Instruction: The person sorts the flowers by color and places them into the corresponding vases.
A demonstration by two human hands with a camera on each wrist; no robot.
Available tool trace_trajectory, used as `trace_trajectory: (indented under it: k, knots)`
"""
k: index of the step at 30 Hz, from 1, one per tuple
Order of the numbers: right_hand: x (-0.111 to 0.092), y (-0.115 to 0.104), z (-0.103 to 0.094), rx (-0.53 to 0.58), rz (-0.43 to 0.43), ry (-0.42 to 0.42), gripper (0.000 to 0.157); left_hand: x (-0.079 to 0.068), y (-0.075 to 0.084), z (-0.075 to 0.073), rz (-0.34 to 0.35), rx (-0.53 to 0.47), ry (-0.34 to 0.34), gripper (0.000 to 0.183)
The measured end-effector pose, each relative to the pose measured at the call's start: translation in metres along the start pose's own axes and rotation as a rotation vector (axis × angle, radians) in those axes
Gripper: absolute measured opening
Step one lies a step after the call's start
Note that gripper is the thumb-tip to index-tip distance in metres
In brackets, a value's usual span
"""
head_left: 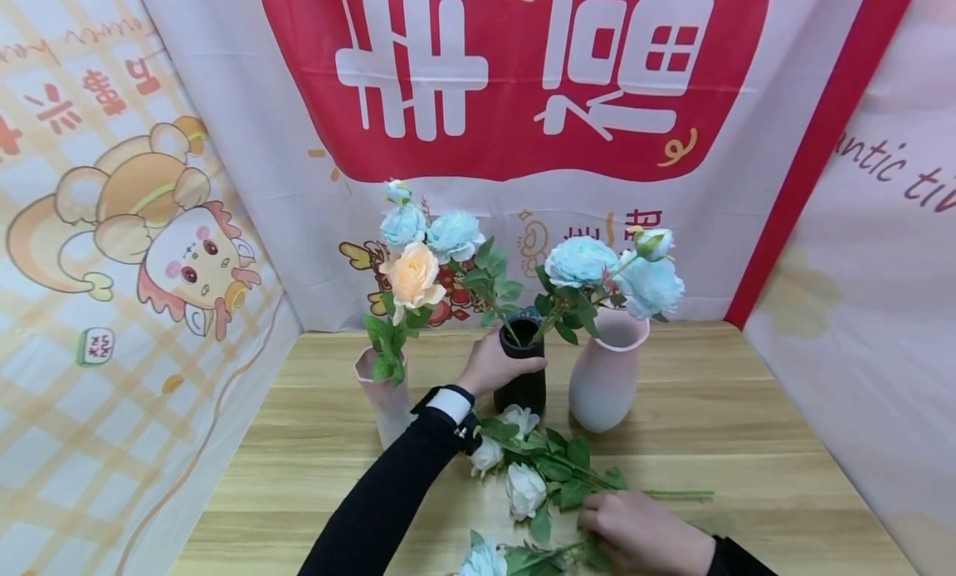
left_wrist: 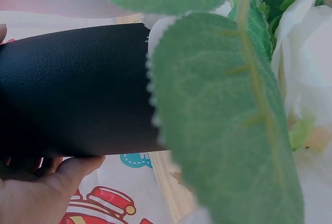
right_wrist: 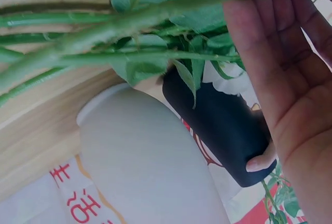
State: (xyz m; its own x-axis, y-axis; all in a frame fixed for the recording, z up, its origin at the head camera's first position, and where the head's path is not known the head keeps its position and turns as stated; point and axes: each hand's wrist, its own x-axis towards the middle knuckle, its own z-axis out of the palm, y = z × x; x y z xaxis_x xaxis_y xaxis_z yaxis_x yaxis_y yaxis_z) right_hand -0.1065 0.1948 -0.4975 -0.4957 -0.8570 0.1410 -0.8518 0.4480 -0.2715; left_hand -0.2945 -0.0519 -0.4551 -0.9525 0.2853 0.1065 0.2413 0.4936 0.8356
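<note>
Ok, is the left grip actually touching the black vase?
Touching: the head view shows the left grip holding the black vase, with the thumb lying across its near side.

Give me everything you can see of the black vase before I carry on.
The black vase is round-walled and dark, its matte surface finely textured in the left wrist view; the material is uncertain. It looks roughly upright on the wooden table, between two pink-and-white vases, left and right. Its upper part is in the left hand's grip. At least one green stem stands in its open mouth. White flowers partly hide its base.
</note>
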Motion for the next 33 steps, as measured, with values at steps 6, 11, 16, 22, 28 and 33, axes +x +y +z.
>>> trace_trajectory:
  k: [6,11,16,22,28,33]
  knots:
    - [0.002,-0.002,-0.006,-0.115,-0.045,0.080,0.020,-0.001,0.000,0.000,-0.007,-0.004,-0.004,0.086]
    - [0.005,-0.005,-0.008,-0.243,-0.065,0.128,0.023,-0.001,0.001,0.000,-0.010,-0.002,-0.001,0.088]
    - [0.005,-0.005,-0.011,-0.258,-0.078,0.176,0.035,-0.001,0.001,0.001,-0.009,0.008,0.004,0.087]
    - [0.002,-0.002,-0.024,-0.246,-0.056,0.249,0.042,0.000,-0.001,0.002,-0.004,0.006,0.003,0.086]
    - [-0.002,0.001,-0.038,-0.252,-0.033,0.349,0.039,0.000,-0.002,0.002,0.005,-0.005,0.007,0.086]
    - [-0.003,0.003,-0.043,-0.274,-0.057,0.418,0.035,0.000,-0.003,0.002,0.020,0.001,0.015,0.083]
